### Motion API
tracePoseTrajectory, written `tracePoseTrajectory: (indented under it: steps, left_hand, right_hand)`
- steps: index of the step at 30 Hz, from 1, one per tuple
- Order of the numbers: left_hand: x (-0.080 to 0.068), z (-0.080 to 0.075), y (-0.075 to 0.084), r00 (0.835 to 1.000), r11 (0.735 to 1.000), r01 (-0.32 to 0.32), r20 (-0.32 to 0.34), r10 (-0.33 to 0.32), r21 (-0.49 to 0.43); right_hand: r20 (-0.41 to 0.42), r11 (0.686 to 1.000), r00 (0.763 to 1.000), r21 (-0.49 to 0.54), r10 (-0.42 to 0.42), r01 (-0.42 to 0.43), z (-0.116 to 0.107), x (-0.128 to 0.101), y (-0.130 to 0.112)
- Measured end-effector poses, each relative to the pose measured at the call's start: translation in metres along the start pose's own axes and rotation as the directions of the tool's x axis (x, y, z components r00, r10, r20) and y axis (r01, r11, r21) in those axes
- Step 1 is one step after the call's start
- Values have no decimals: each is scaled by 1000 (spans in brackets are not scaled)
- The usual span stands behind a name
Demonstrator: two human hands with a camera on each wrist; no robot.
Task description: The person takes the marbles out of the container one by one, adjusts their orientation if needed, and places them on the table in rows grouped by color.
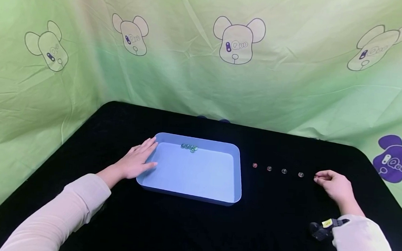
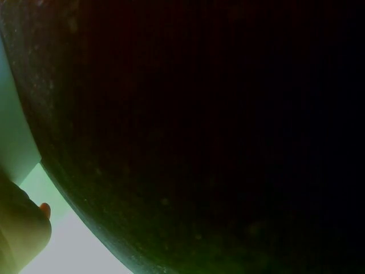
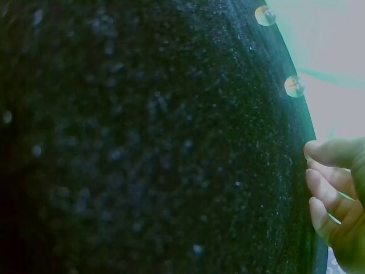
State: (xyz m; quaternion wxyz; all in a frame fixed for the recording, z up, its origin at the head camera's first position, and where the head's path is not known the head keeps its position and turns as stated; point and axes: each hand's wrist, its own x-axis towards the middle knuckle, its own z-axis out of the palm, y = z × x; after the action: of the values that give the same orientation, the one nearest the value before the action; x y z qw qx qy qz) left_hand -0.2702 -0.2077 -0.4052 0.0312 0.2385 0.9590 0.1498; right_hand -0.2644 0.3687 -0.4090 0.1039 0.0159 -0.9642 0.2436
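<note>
Black table (image 1: 278, 222), green backdrop | four marbles (image 1: 277, 169) in a row right of blue tray (image 1: 236, 189) | right hand (image 1: 335, 186) curled beside the end marble, grasp unclear | left hand (image 1: 137, 162) flat on tray rim | risk: nudged marble rolls away.

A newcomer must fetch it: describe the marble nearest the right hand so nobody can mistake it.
Start at the blue tray on the black table. Right of it runs a row of four marbles; take the last marble, beside the right hand. It lies farthest from the tray.
</note>
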Motion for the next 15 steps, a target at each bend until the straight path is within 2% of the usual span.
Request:
tracePoseTrajectory:
  steps: [15]
  left_hand:
    - [1,1,0,1000,1000,2,-5,-2,-5]
  right_hand:
    - [24,998,1000,55,19,-21,-6,-9,0]
